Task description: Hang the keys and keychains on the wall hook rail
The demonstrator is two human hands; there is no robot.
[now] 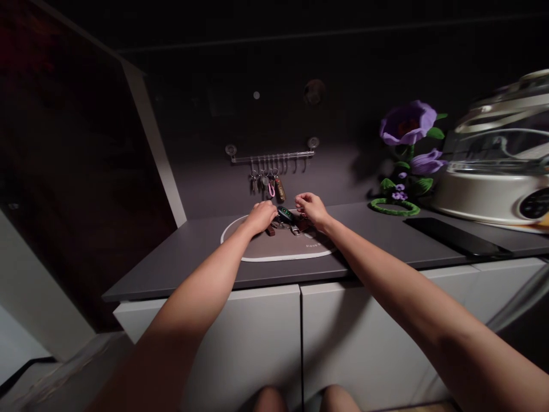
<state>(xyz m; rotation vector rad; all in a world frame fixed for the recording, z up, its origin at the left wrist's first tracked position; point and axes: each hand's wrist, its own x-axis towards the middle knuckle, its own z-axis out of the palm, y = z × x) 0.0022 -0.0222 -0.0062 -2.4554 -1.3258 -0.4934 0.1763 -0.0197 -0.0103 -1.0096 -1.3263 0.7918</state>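
Note:
My left hand rests palm down on a small heap of keys and key fobs lying on an oval grey mat on the dark countertop. A dark fob with green markings sticks out beside its fingers. My right hand hovers over the right side of the heap with its fingers curled and pinched; what it grips is too small to make out. On the wall behind, a hook rail carries a few hanging keys and tags.
A purple fabric flower on a green ring base stands at the right. Beyond it sits a white appliance with a clear lid. A flat black slab lies on the counter. White cabinet doors are below.

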